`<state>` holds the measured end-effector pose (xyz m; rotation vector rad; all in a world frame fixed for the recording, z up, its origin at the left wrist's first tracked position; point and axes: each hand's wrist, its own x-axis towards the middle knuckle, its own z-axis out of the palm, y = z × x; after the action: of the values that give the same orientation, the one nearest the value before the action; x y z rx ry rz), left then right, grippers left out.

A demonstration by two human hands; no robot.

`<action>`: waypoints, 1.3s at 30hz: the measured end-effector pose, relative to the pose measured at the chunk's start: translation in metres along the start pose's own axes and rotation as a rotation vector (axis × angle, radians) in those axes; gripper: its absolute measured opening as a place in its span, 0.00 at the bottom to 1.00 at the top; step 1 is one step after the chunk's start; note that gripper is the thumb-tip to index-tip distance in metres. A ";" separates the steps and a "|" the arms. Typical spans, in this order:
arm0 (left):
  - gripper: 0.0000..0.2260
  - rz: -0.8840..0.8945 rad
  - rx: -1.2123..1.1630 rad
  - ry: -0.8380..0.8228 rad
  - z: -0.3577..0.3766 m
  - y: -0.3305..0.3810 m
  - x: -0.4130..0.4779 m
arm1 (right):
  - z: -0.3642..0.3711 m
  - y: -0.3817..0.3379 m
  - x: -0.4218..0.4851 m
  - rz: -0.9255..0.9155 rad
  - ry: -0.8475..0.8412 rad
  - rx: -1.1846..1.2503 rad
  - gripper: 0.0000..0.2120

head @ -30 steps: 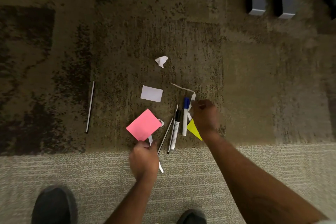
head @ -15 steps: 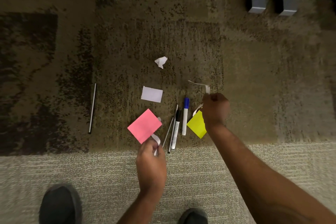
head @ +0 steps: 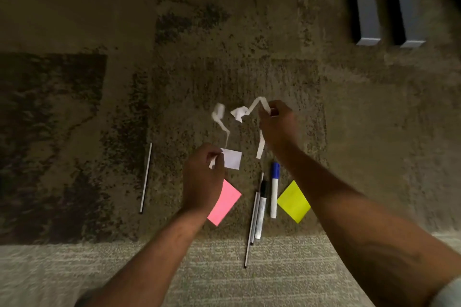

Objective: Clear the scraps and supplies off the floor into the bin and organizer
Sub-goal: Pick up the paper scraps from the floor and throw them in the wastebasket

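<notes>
Above the patterned carpet [head: 249, 57], both hands had risen since half a second before, each lifting a white paper strip clear of the floor. The left hand [head: 203, 179] was pinched on the lower end of one paper strip [head: 220, 119], which curled upward from its fingertips; earlier that hand had been low, beside the pink note. The right hand [head: 278, 127] was pinched on the second strip [head: 260, 144], one end looping up over its knuckles and the other hanging down; earlier it had been down by the yellow note. A crumpled paper scrap [head: 238, 113] showed just beside the right hand's strip; whether they touched could not be told.

The rest lay where it had: a white card [head: 233, 159] just right of the left hand's fingers, the pink note [head: 224, 203] partly under the left wrist, the yellow note [head: 294, 200] now fully uncovered beside the right forearm. Between the notes lay a blue-capped marker [head: 274, 189], a black-capped marker [head: 262, 209] and thin pens [head: 252, 227] close together, the longest reaching onto the paler carpet band [head: 74, 274]. A lone thin stick [head: 146, 178] lay well apart to the left. Open carpet stretched ahead to two grey posts [head: 368, 7] at the upper right. Bin and organizer were out of view.
</notes>
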<state>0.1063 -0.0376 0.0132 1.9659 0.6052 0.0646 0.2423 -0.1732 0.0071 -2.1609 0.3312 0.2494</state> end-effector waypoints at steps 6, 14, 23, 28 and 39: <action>0.02 0.135 0.420 -0.198 0.000 -0.034 0.041 | 0.031 0.005 0.020 -0.083 -0.216 -0.161 0.23; 0.03 0.341 0.617 -0.356 0.024 -0.039 0.052 | 0.056 0.011 0.035 -0.302 -0.319 -0.643 0.20; 0.04 0.326 0.674 -0.394 0.023 -0.034 0.051 | 0.034 0.015 0.030 -0.100 -0.234 -0.249 0.05; 0.03 0.292 0.714 -0.425 0.020 -0.033 0.046 | 0.015 0.025 0.024 0.214 -0.104 0.269 0.06; 0.02 0.133 0.493 -0.347 0.018 -0.034 0.040 | -0.033 0.026 -0.008 0.394 -0.032 0.629 0.09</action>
<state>0.1333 -0.0232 -0.0325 2.4167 0.2742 -0.3690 0.2278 -0.2138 0.0082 -1.4601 0.7140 0.3459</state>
